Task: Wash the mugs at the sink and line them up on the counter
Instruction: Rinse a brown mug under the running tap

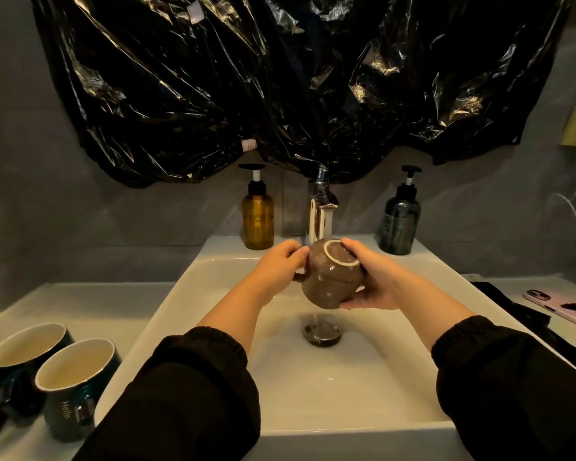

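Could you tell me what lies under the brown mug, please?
Below the brown mug, water runs into the drain of the white sink. Its base faces the camera, so its inside is hidden.

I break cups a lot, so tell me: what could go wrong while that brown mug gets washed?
The wet, upturned brown glazed ceramic mug, gripped by the left hand and right hand, could slip and chip on the hard white sink. Water from the shiny metal tap runs over it and might splash the pink-cased phone on the right counter. The left sleeve could bump the nearer dark mug with a cream inside.
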A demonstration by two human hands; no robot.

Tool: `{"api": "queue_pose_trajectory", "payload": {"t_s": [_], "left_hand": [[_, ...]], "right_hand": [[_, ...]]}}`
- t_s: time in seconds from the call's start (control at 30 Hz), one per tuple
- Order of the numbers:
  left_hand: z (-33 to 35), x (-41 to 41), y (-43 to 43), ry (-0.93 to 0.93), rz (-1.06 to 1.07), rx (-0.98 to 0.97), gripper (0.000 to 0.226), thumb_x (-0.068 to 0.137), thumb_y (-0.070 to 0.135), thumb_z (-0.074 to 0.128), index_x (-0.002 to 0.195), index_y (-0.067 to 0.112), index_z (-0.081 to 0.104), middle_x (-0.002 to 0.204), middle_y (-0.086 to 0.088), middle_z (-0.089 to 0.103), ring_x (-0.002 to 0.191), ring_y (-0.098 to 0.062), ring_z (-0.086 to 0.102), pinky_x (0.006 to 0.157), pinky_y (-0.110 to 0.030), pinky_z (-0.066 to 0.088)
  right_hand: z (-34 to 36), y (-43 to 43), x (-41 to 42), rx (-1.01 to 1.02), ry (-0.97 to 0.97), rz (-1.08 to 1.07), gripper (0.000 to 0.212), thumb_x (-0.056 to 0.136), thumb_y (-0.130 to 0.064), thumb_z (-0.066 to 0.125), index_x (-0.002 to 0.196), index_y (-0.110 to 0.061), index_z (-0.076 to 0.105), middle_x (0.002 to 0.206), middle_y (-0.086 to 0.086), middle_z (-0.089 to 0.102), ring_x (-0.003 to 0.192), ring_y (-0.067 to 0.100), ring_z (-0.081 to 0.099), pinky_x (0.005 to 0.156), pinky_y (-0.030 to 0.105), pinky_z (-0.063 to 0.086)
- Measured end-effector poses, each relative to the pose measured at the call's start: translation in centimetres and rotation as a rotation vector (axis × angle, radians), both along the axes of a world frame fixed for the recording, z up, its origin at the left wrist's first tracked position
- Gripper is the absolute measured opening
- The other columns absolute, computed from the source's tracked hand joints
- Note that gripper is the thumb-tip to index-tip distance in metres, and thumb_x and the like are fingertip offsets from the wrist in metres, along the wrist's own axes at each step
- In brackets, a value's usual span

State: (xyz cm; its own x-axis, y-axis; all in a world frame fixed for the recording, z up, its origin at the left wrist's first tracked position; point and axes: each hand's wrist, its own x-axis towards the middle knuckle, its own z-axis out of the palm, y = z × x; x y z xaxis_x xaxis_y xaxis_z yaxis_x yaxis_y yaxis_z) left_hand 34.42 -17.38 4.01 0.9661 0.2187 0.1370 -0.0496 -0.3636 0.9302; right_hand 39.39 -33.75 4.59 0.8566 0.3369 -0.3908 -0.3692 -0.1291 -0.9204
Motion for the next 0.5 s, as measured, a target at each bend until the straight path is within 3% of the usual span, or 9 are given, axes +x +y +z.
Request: {"api": "queue_pose_trajectory", "payload": {"t_s": [0.13,0.3,0.4,0.5], "left_hand": [[0.1,-0.5,0.2,0.067,0.043,-0.120,0.018,0.102,0.025,0.038,0.094,0.016,0.052,0.104,-0.004,0.057,0.101,-0.020,0.056,0.085,-0.034,0.050],[0.4,-0.6,0.0,0.101,0.072,-0.186,0.020,0.102,0.027,0.037,0.101,0.015,0.053,0.115,-0.005,0.057,0.104,-0.024,0.057,0.082,-0.035,0.051],[0.4,-0.6,-0.5,0.112,0.091,-0.180,0.020,0.101,0.028,0.038,0.102,0.015,0.053,0.117,-0.006,0.057,0.106,-0.025,0.057,0.083,-0.036,0.052],[0.4,-0.5,-1.2,0.113,0.101,-0.169,0.021,0.101,0.030,0.040,0.106,0.015,0.054,0.118,-0.006,0.059,0.108,-0.027,0.058,0.085,-0.038,0.052]], "right_hand": [[0.0,0.8,0.0,0.038,-0.037,-0.014,0.055,0.087,-0.063,0.050,0.122,-0.021,0.052,0.124,0.011,0.054,0.108,0.032,0.054,0.066,0.039,0.054],[-0.2,1.2,-0.2,0.100,-0.109,0.012,0.039,0.095,-0.055,0.042,0.116,-0.025,0.055,0.127,0.007,0.056,0.116,0.028,0.051,0.091,0.043,0.048],[-0.2,1.2,-0.5,0.109,-0.144,-0.019,0.025,0.096,-0.048,0.046,0.101,-0.026,0.056,0.121,0.005,0.058,0.113,0.026,0.052,0.089,0.042,0.046],[-0.1,1.1,-0.4,0.096,-0.211,-0.050,0.031,0.096,-0.048,0.045,0.113,-0.023,0.054,0.118,0.005,0.060,0.109,0.023,0.053,0.087,0.039,0.043]]}}
